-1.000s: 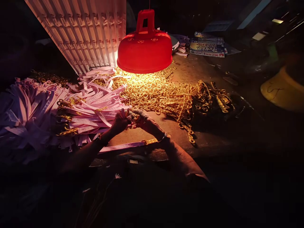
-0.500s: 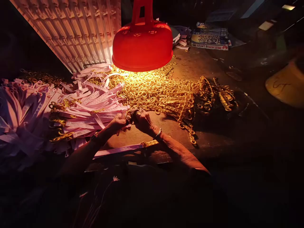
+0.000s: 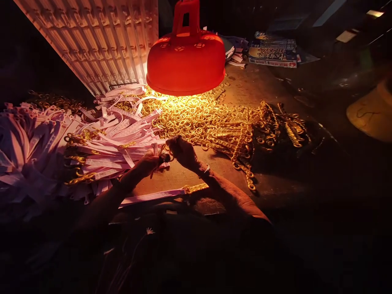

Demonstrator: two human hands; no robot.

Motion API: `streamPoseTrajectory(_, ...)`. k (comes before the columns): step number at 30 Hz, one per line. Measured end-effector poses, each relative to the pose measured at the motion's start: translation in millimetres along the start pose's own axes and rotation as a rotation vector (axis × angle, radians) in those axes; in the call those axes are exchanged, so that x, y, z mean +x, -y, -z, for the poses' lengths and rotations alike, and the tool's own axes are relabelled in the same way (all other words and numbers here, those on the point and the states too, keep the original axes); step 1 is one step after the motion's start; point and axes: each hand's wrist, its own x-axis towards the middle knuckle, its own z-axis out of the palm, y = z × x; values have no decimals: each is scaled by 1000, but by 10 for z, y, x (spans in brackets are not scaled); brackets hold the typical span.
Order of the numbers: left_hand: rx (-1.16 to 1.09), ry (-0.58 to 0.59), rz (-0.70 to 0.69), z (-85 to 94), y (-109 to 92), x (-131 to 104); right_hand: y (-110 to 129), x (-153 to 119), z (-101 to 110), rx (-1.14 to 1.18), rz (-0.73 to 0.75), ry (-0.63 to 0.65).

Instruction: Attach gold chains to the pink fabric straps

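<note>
My left hand [image 3: 149, 161] is closed around a pink strap [image 3: 156, 149]; part of it sticks up above the fingers. Just to the right, my right hand [image 3: 185, 152] pinches at a thin gold ring [image 3: 171, 157], which bridges the small gap between both hands. Fingers and shadow hide how ring and strap meet. Left of my hands lies a heap of pink straps [image 3: 104, 153], some with gold twisted hooks. Beyond them spreads a pile of gold rings [image 3: 190, 116]. Below my wrists, one pink strap [image 3: 153, 197] joins a gold chain-like piece [image 3: 196, 188].
A red lamp [image 3: 185, 65] hangs low over the rings. Behind the straps stands a ribbed, translucent panel [image 3: 101, 45]. Gold chain pieces [image 3: 243, 143] lie to the right on the wooden table [image 3: 269, 183]. Boxes [image 3: 272, 55] sit at the back; a yellowish container [image 3: 372, 112] is far right.
My hands have drawn slightly apart, the left tipping lower and the right rising a little. A curved ring now shows between them. The whole view has shifted slightly.
</note>
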Motion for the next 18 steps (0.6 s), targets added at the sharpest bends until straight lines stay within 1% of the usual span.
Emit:
streamPoseTrajectory(2,-15,-7,33,2,23,-86,-45,19,86,121,-35,-30)
streamPoseTrajectory(3,-12,-28,29,0,38,-130,-78,30,143,167,-50,-57)
streamPoseTrajectory(5,23,-102,-5,-15,69,-207,-154,64,280,196,-68,-84)
streamPoseTrajectory(6,42,-130,-20,-27,83,-235,-191,94,359,171,-63,-85)
streamPoseTrajectory(8,46,-147,-30,-58,106,-266,-252,196,541,59,-8,-105)
streamPoseTrajectory(10,-7,-144,-45,-94,117,-275,-286,352,745,-101,95,-145)
streamPoseTrajectory(12,-80,-158,-67,-130,112,-274,-283,504,924,-267,192,-211)
streamPoseTrajectory(13,-116,-170,-76,-148,105,-273,-266,549,978,-331,219,-246)
streamPoseTrajectory(14,-151,-187,-80,-165,97,-270,-239,556,995,-371,227,-274)
streamPoseTrajectory(15,-184,-208,-79,-182,88,-266,-204,520,969,-376,211,-285)
streamPoseTrajectory(16,-216,-235,-77,-199,81,-259,-164,440,899,-352,182,-273)
streamPoseTrajectory(17,-246,-260,-77,-217,76,-250,-123,322,789,-312,148,-232)
streamPoseTrajectory(18,-271,-283,-81,-233,75,-239,-84,175,649,-250,93,-157)
